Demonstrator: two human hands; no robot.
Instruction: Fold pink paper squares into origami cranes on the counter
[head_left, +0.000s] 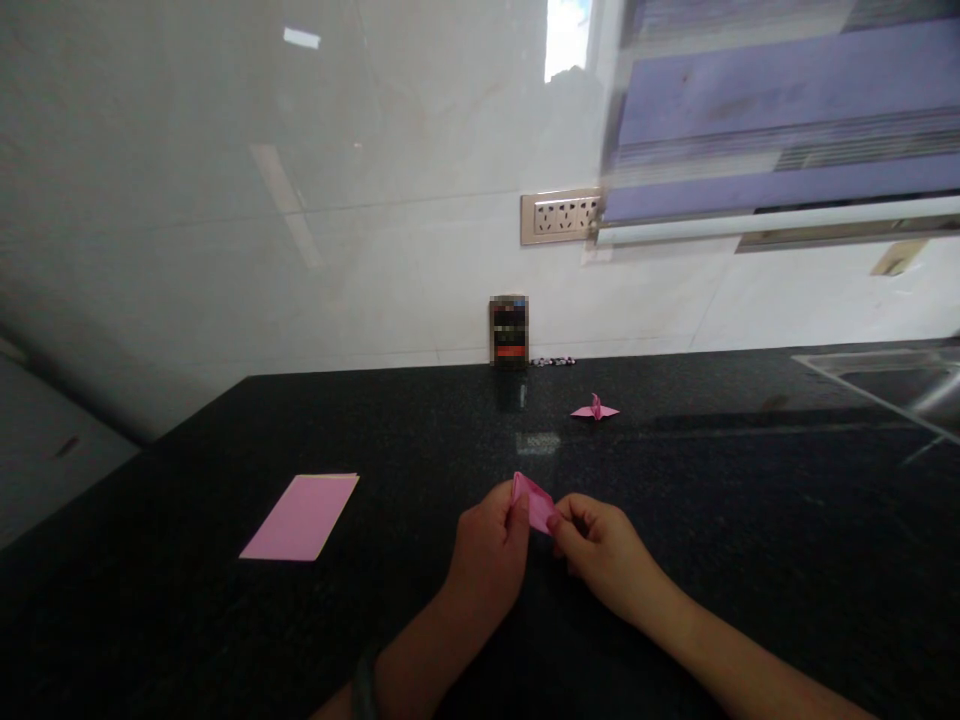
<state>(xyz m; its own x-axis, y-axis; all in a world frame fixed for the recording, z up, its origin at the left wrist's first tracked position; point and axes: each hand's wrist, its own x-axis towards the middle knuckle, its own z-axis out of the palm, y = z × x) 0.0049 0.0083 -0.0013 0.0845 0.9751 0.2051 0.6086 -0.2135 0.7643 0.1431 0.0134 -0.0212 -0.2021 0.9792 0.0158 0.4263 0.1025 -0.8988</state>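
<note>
A shiny black counter (787,520) with tiny specks spread out under the fingers (579,508) and all around them, and the metal edge of a sink (862,392) sat in it, far off to their right and back toward the wall. Well to the left of the fingers lay a flat bit of pink paper (300,518) with pale yellow showing at its edges. Past the fingers and a little to the right sat a small pink paper bird (596,411), and farther back stood a dark thing (509,332) with a blurry front, with a bumpy little string (553,361) just beside it.
</note>
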